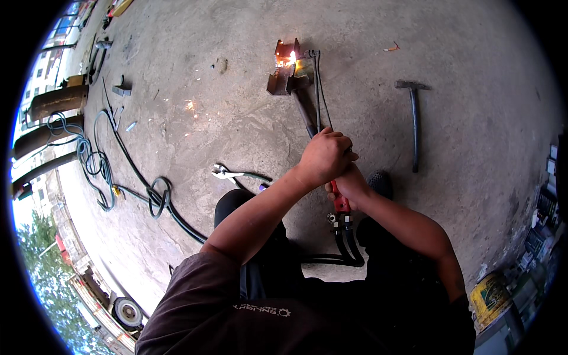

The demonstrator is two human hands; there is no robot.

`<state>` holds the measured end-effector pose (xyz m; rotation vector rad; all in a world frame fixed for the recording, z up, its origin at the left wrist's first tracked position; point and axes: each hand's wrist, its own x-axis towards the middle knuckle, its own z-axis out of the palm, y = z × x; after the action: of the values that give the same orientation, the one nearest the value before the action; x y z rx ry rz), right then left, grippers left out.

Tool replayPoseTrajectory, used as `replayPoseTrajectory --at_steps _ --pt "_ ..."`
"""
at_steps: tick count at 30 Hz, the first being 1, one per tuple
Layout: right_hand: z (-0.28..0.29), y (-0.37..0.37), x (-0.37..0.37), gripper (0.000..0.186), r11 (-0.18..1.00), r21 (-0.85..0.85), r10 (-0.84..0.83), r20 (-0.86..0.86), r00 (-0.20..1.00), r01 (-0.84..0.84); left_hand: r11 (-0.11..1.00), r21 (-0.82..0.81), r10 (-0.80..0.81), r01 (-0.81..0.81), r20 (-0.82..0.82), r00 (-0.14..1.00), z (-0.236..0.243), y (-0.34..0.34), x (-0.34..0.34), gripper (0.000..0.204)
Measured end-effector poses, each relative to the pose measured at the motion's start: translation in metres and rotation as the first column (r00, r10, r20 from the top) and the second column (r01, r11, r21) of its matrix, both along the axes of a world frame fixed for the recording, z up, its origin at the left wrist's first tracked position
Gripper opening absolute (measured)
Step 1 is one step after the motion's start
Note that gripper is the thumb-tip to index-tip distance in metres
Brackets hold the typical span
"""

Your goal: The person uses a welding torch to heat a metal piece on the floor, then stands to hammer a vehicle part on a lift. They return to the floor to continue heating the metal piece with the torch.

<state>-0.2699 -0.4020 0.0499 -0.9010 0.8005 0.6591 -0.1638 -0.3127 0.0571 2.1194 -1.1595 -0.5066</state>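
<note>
Head view shows us grey concrete floor [248, 127] bending up toward a dark fisheye rim, with rusty metal cylinders [58, 102] and looped blue-green hoses [107, 171] along the left edge, and a yellow bucket [490, 297] at the lower right. To our right, bare concrete runs from the forearm out to a hammer [415, 133], which lies lengthwise well apart from the hands; ahead and to the left, a wide stretch of floor carries only scattered sparks [189, 106] and small bits. Nearer in, white-jawed pliers [226, 174] lie beside our left knee, and a knotted black hose [184, 223] trails in from that side. We hold a cutting torch [341, 205] low between the knees: the right hand [353, 184] has its fingers curled round the red handle, while the left hand [324, 155] makes a closed fist just ahead, around the slim tubes. Beyond those knuckles, well apart from the fingers, the steel workpiece [284, 73] sits on the floor, glowing where the torch head meets it. A dark pipe [305, 111] slants from it toward the left fist; we cannot tell whether they touch.
</note>
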Motion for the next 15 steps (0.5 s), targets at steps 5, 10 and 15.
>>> replayPoseTrajectory --at_steps 5,10,15 --pt "-0.0018 0.0002 -0.0013 0.017 1.000 -0.008 0.004 0.004 1.000 -0.004 1.000 -0.024 0.002 -0.002 0.001 1.000 0.0023 -0.0001 -0.0004 0.020" --pt "-0.0016 -0.0001 -0.0003 0.017 1.000 -0.019 0.018 0.033 0.999 -0.018 0.999 -0.035 -0.001 0.001 0.010 1.000 0.0038 0.0000 0.0015 0.020" --pt "-0.0003 0.0010 0.0004 0.017 1.000 0.004 -0.017 -0.008 1.000 0.017 0.999 -0.047 0.011 -0.011 0.000 1.000 0.0006 0.0008 0.0007 0.020"
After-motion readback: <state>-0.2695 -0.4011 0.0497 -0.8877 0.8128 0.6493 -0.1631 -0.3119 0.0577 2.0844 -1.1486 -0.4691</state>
